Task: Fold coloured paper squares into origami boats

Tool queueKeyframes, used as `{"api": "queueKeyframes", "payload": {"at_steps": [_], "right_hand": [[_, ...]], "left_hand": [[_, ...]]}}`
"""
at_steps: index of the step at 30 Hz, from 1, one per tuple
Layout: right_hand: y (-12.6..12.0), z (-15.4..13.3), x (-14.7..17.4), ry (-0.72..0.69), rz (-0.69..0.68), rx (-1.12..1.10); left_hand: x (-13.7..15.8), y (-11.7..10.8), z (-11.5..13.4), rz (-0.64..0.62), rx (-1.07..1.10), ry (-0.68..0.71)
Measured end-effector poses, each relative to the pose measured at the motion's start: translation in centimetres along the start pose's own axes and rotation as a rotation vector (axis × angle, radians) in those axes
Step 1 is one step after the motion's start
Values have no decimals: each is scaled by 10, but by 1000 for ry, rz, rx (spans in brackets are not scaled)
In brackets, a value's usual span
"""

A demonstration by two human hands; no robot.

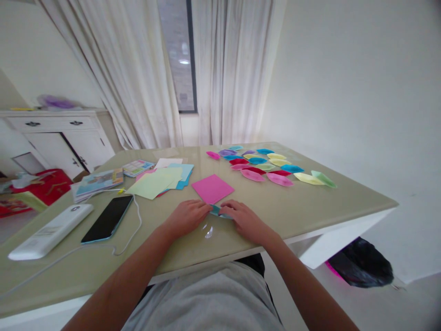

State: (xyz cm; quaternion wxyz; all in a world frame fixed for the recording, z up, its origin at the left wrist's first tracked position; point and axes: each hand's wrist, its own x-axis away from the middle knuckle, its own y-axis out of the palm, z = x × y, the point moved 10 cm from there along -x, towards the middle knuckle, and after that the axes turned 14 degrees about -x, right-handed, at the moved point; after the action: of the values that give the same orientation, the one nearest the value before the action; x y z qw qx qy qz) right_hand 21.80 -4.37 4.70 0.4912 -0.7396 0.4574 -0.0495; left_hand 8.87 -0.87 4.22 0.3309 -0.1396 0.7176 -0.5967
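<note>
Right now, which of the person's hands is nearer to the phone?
The left. The left hand is to the right of the phone, its fingertips at the folded blue paper; the right hand is farther right, at the paper's other end.

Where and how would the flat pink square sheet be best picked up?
Probably the right corner of the pink square sheet, pinched low from the right by the right hand. It lies flat on the table, so a corner should lift easiest; the right one is free, while the near one is crowded by the folded blue paper.
</note>
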Motion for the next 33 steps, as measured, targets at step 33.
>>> {"api": "queueKeyframes", "payload": {"at_steps": [33], "right_hand": [[-9,8,8,126,113,80]], "left_hand": [[-1,6,-11,8,126,-161]]}}
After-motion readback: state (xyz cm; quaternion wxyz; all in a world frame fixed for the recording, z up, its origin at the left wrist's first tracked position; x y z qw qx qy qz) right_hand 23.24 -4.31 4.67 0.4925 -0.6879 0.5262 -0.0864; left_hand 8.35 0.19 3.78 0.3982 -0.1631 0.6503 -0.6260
